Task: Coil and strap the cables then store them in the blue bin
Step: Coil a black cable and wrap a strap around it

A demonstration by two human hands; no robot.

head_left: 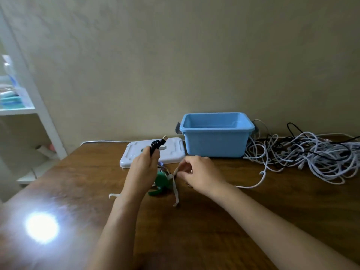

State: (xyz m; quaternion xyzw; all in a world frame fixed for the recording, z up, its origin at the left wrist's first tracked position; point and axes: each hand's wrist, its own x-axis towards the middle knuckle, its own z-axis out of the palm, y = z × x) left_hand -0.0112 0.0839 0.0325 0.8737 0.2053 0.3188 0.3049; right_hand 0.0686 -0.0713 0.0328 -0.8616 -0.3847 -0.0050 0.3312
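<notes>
One coiled black USB cable point(155, 146) is clamped in our left hand point(143, 168) above the brown wooden counter point(253, 221); right hand point(196, 171) fingers pinch a thin white strap point(176, 187). The open blue plastic bin point(215, 134) sits behind. Risk: a loose left grip lets the coil spring open before we strap it.

You're in a plain home room. A wooden table point(233, 221) stands against a bare beige wall point(175, 55). To your left, a white shelf unit point(29, 98) holds blurred household items.
</notes>
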